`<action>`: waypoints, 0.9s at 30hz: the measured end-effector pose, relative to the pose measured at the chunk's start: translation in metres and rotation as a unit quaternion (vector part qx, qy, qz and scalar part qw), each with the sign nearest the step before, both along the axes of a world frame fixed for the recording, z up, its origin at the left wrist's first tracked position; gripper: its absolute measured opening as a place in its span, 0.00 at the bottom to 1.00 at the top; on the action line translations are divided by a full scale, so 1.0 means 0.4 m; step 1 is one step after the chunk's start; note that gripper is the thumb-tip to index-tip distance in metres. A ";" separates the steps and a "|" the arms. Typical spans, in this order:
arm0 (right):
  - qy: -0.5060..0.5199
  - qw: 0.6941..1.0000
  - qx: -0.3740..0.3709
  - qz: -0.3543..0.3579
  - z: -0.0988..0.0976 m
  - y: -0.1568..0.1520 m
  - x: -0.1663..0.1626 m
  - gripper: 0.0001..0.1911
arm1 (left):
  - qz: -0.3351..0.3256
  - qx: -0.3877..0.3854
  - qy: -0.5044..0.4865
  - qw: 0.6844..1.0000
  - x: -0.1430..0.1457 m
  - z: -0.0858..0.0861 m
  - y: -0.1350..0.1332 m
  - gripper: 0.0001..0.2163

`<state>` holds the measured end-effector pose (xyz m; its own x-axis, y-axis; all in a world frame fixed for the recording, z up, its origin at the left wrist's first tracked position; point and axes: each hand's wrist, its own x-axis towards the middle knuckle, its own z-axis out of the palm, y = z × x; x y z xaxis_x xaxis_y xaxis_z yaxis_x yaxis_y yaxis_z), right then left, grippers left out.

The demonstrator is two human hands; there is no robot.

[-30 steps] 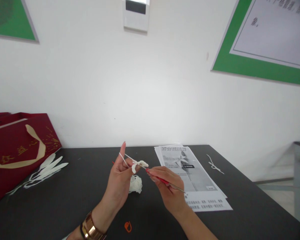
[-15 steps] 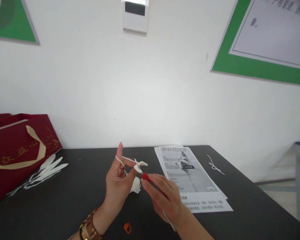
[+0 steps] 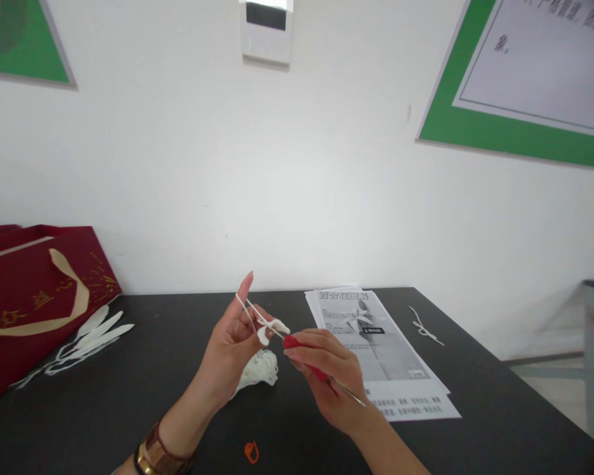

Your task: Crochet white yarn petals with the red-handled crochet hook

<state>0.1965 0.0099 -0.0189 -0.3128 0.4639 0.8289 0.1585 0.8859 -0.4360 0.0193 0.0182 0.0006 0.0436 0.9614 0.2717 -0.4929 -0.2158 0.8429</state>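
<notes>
A small white crochet piece (image 3: 278, 326) is pinched between thumb and fingers of my left hand (image 3: 231, 349). White yarn (image 3: 247, 305) loops round the raised index finger and runs down to the piece. My right hand (image 3: 329, 376) grips a crochet hook (image 3: 293, 342) by its red handle; its thin metal tip reaches into the white piece, and the other metal end sticks out behind the hand. Below and behind my left hand lies a bundle of white yarn (image 3: 262, 369) on the black table.
An orange stitch marker (image 3: 251, 452) lies near the front. Printed sheets (image 3: 400, 356) are at the right, with a tied white string (image 3: 426, 330) beyond. Several white leaf-shaped pieces (image 3: 96, 336) rest beside a dark red gift bag (image 3: 39, 297) at the left of the black table (image 3: 168, 369).
My left hand has tilted to the right, showing more of the yarn bundle. My right hand has turned, and the hook's tip now meets the white piece.
</notes>
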 end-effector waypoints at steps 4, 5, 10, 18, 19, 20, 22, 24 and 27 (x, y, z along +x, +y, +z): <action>-0.012 1.000 0.021 -0.010 -0.001 0.005 0.001 0.22 | -0.022 0.004 0.035 0.999 -0.020 0.016 -0.002 0.41; -0.017 0.999 0.025 -0.014 -0.003 0.006 0.003 0.23 | -0.029 -0.002 0.033 0.999 -0.024 0.021 -0.003 0.40; -0.040 0.998 0.051 -0.018 -0.011 0.008 0.009 0.26 | -0.005 -0.072 0.009 0.997 -0.026 0.035 -0.006 0.33; -0.047 0.996 0.072 -0.035 -0.013 0.004 0.010 0.26 | 0.059 -0.067 0.016 0.996 -0.001 0.023 -0.005 0.34; -0.049 0.995 0.075 -0.035 -0.014 0.004 0.010 0.26 | 0.068 -0.066 0.010 0.995 0.001 0.021 -0.004 0.34; -0.049 0.995 0.077 -0.037 -0.015 0.004 0.009 0.26 | 0.075 -0.064 0.006 0.995 0.003 0.019 -0.004 0.34; -0.047 0.995 0.081 -0.047 -0.017 0.006 0.009 0.26 | 0.087 -0.055 0.007 0.995 0.006 0.015 -0.004 0.34; -0.043 0.994 0.082 -0.057 -0.019 0.007 0.009 0.26 | 0.100 -0.039 0.020 0.994 0.008 0.012 -0.006 0.34; -0.042 0.994 0.085 -0.059 -0.018 0.007 0.010 0.25 | 0.131 -0.016 0.056 0.990 0.010 0.008 -0.012 0.34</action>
<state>0.2004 0.0126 -0.0261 -0.3367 0.3560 0.8717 0.2947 0.9191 -0.2616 0.0233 0.0135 0.0039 -0.1795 0.9520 0.2478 -0.3278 -0.2954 0.8974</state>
